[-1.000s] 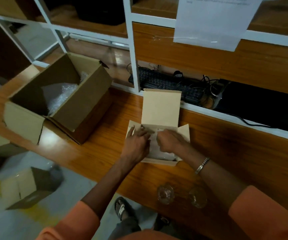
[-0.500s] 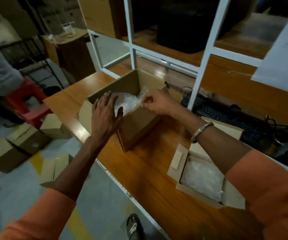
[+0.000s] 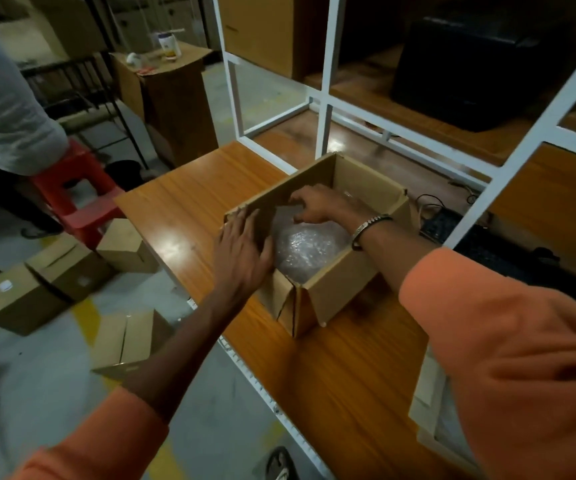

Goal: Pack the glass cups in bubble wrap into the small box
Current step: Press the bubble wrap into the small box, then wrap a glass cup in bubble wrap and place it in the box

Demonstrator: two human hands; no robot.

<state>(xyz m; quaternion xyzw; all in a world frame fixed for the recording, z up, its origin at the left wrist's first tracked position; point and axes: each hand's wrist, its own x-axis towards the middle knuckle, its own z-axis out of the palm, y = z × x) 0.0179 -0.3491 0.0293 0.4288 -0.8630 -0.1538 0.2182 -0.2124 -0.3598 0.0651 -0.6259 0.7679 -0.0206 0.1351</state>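
Note:
A large open cardboard box (image 3: 342, 289) stands on the wooden table (image 3: 189, 209) with crumpled bubble wrap (image 3: 309, 247) inside it. My left hand (image 3: 243, 251) lies flat against the box's left wall, fingers straight. My right hand (image 3: 317, 206) reaches down into the box, its fingers curled into the bubble wrap. At the lower right only an edge of the small box (image 3: 425, 407) shows; my orange sleeve covers the remainder. No glass cups are in view.
A white shelf frame (image 3: 324, 98) rises behind the box, with a keyboard (image 3: 442, 223) beneath it. On the floor to the left lie several cardboard boxes (image 3: 20, 299). Beside a red stool (image 3: 78, 199) is a person in grey (image 3: 6, 109).
Both hands left the small box and went to the large one. My right hand has since gone from the box's rim down inside it, and my left hand slid along its wall.

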